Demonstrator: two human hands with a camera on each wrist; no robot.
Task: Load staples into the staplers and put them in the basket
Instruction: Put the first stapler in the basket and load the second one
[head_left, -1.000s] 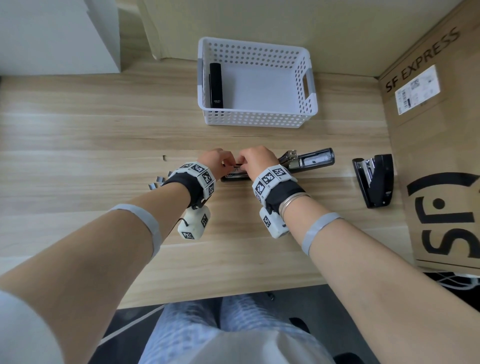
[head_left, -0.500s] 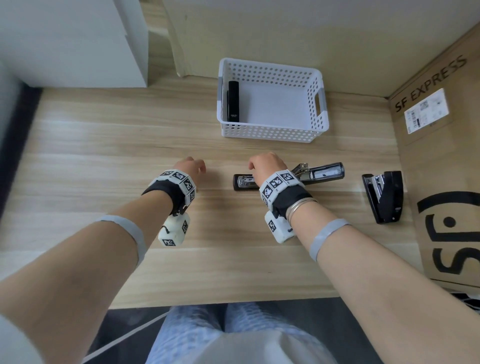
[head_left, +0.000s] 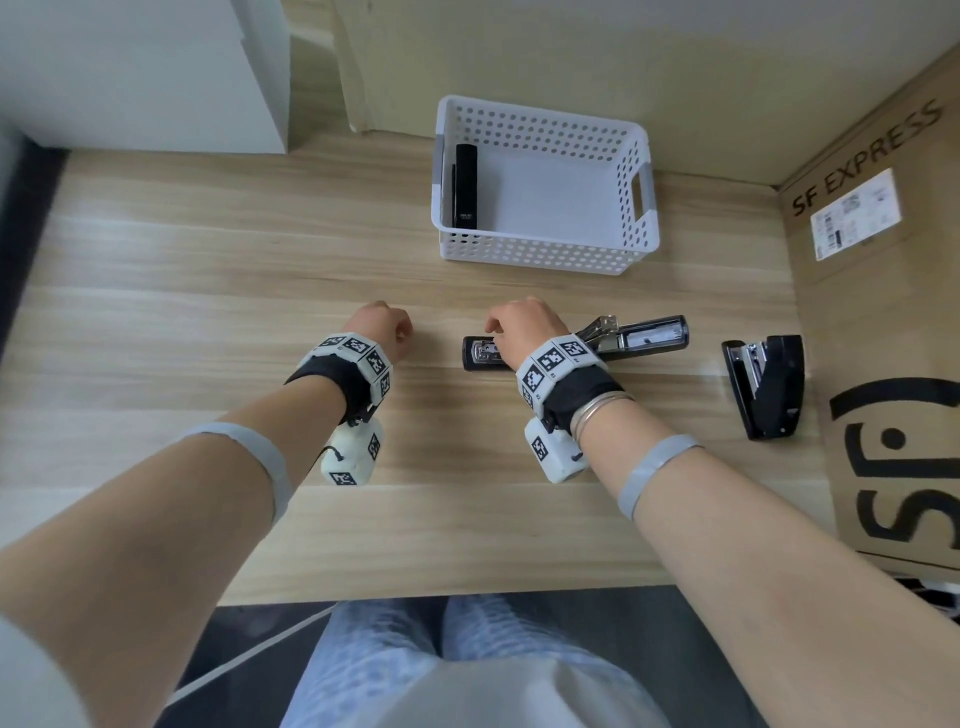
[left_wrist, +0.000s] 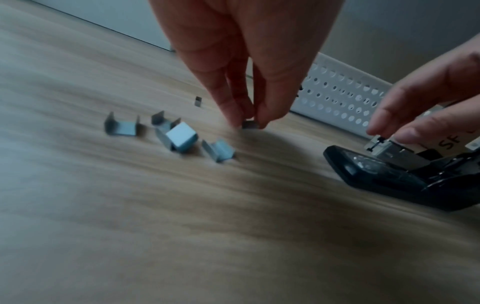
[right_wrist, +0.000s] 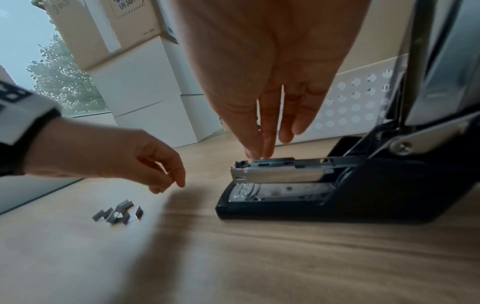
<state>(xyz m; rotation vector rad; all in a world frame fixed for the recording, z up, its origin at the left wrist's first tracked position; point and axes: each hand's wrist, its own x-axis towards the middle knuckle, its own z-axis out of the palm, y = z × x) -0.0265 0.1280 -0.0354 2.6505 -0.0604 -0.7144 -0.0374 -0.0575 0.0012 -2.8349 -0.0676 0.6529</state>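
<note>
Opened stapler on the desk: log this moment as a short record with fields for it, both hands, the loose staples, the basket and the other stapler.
opened stapler: flat on desk, lid swung back
right hand: fingertips on its metal staple rail
left hand: pinches a small staple piece at the desk
loose staples: scattered left of the left hand
basket: holds one black stapler
other stapler: right of the opened one, untouched

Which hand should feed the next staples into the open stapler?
Left. The left hand already pinches a staple piece beside the loose staples; the right hand rests fingertips on the open stapler.
</note>
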